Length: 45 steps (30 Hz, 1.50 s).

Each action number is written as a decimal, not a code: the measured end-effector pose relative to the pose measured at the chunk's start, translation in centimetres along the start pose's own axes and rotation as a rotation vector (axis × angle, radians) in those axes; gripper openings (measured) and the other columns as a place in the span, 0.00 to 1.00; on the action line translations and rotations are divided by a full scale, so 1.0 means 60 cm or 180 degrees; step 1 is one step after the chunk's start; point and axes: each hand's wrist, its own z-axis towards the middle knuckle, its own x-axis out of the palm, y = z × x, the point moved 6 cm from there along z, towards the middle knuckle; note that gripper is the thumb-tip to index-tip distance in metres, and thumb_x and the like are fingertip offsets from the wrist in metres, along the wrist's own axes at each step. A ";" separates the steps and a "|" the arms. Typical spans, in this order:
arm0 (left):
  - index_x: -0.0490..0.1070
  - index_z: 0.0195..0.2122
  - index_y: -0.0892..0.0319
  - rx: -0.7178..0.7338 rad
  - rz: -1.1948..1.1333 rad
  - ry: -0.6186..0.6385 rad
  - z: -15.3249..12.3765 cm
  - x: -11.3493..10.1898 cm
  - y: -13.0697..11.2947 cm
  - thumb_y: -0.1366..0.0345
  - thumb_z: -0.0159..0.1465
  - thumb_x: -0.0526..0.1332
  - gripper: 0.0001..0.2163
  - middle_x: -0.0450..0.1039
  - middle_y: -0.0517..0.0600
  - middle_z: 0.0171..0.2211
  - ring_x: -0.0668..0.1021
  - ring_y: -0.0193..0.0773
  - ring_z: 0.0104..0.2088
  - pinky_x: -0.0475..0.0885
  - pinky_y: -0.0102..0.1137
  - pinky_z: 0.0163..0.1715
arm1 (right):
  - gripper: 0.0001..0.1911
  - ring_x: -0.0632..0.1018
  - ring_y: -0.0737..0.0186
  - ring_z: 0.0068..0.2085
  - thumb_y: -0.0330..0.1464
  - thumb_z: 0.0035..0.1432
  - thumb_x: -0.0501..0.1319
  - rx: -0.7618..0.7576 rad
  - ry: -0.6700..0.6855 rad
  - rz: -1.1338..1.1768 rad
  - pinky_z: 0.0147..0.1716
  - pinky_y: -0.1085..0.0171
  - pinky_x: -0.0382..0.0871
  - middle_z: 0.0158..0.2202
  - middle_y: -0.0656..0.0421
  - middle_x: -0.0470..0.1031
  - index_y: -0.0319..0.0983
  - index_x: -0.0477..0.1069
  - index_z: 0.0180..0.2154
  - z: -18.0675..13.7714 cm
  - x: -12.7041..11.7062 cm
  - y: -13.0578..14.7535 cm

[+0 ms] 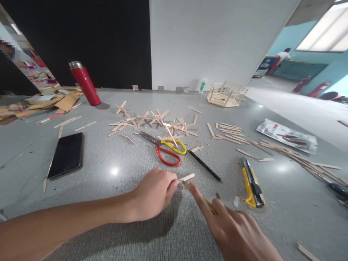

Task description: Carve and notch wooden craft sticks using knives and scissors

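My left hand [159,190] is closed, pinching a wooden craft stick [188,177] whose rounded end sticks out past my fingers. In my right hand [228,224] is a slim yellow-handled craft knife [209,206], my index finger stretched along it. Its tip meets the stick beside my left fingertips; the exact contact is too small to make out. Beyond my hands lie scissors [160,142] with one yellow and one red handle loop, blades nearly together. A black pencil [205,166] rests beside them. To the right lies a yellow and black utility knife [252,185].
Short stick pieces [157,117] lie scattered mid-table, longer sticks [304,156] at right. A phone [66,155] and red bottle [85,83] stand left. At the back are a stick frame model [227,95] and a glue tube [202,86]; a foil packet [286,136] lies right.
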 end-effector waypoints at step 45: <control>0.57 0.22 0.57 0.0039 -0.0130 0.0015 0.006 -0.003 0.005 0.65 0.72 0.52 0.18 0.58 0.41 0.18 0.60 0.31 0.20 0.51 0.32 0.23 | 0.25 0.83 0.62 0.23 0.36 0.78 0.45 0.0561 -0.0192 0.1114 0.25 0.68 0.77 0.26 0.55 0.82 0.37 0.81 0.45 0.023 -0.010 -0.032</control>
